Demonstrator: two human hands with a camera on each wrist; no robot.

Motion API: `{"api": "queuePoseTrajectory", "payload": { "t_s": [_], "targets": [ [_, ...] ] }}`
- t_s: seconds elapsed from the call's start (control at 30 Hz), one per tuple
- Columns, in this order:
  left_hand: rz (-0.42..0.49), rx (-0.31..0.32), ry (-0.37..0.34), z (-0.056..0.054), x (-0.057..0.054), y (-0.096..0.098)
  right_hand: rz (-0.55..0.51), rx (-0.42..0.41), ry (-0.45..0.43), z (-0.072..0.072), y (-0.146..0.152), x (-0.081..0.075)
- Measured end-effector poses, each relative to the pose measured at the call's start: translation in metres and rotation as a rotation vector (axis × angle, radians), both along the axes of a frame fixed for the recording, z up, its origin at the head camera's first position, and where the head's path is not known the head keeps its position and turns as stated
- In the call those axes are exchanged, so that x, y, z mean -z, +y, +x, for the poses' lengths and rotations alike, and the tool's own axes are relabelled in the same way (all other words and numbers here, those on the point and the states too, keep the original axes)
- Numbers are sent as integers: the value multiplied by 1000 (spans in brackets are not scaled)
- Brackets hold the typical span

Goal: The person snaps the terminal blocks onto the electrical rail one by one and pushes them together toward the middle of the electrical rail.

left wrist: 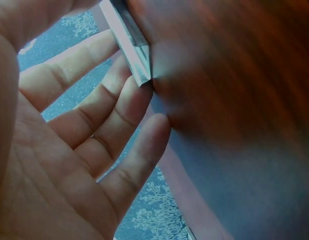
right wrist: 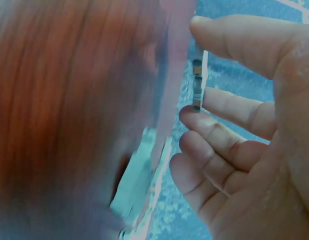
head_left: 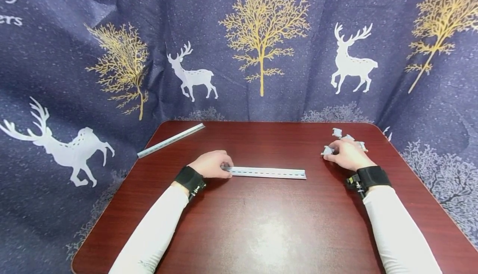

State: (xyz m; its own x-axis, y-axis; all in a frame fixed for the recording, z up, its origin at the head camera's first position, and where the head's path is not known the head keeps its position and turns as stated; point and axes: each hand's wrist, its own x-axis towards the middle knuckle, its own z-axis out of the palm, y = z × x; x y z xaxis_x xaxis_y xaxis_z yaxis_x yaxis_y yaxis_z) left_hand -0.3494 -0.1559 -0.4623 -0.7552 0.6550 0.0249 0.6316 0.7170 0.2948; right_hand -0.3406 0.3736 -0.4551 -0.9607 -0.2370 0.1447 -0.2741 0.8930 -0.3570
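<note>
A slotted metal DIN rail [head_left: 267, 173] lies across the middle of the table. My left hand [head_left: 213, 164] grips its left end between thumb and fingers. Seen from the left wrist, the rail end [left wrist: 132, 50] sits against the fingertips, with the little finger apart from it. At the right, my right hand [head_left: 348, 154] pinches a small grey terminal block [head_left: 327, 151]. The right wrist view shows this block [right wrist: 198, 82] edge-on between the thumb and the fingers. More grey terminal blocks [head_left: 337, 132] lie around and behind that hand, one of them [right wrist: 134, 180] below the fingers in the right wrist view.
Another DIN rail [head_left: 169, 140] lies slanted at the table's back left. The dark red wooden table [head_left: 269, 224] has rounded corners. A blue curtain [head_left: 239, 58] with deer and trees hangs behind it and along the sides.
</note>
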Motion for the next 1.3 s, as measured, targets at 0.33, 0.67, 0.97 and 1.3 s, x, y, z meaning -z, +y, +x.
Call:
{"api": "queuePoseTrajectory", "payload": {
  "t_s": [0.33, 0.67, 0.97, 1.3],
  "targets": [
    [1, 3, 4, 1, -1, 0, -5, -86, 58, 3, -42, -1],
    [-4, 8, 18, 3, -3, 1, 4, -199, 140, 12, -89, -12],
    [-2, -14, 27, 3, -4, 2, -1, -300, 218, 24, -131, -19],
    [47, -32, 45, 1, -6, 5, -30, -364, 274, 26, -157, -12]
  ]
}}
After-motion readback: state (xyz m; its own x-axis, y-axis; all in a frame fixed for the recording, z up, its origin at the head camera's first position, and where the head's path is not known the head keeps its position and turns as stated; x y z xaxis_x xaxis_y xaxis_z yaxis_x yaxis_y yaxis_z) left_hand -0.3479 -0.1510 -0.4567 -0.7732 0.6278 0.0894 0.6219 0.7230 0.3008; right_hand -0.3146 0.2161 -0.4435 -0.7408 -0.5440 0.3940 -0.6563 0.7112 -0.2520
